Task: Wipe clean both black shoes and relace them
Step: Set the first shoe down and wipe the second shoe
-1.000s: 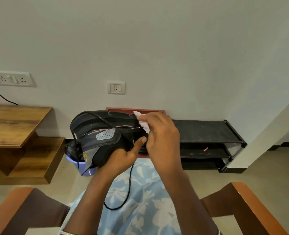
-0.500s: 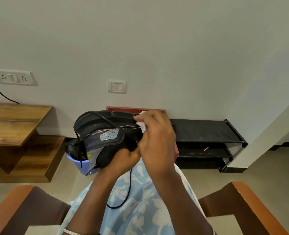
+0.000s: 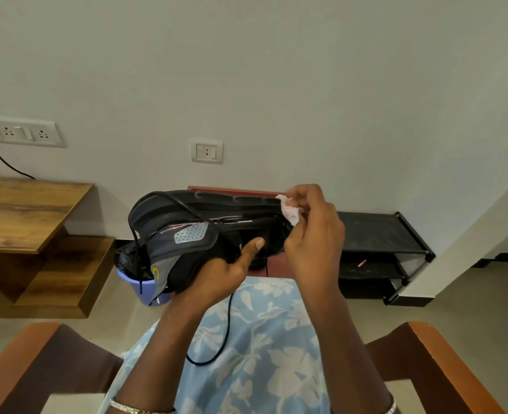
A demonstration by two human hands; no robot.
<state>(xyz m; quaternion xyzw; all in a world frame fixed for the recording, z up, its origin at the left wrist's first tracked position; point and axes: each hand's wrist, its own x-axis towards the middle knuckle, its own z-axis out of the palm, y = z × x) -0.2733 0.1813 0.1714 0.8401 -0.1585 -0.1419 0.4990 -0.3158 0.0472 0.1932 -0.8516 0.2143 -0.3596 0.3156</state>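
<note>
One black shoe [image 3: 187, 234] in wiping: left hand [image 3: 217, 273] grips it, right hand [image 3: 315, 237] pinches cloth [image 3: 290, 212] at sole; next, likely a firm pass along it.

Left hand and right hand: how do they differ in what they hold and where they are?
The left hand grips the black shoe from below, thumb along its side; the right hand pinches a white cloth against the shoe's end by the sole. The left hand sits lower, the right hand higher and further right. Both work on the same shoe.
</note>
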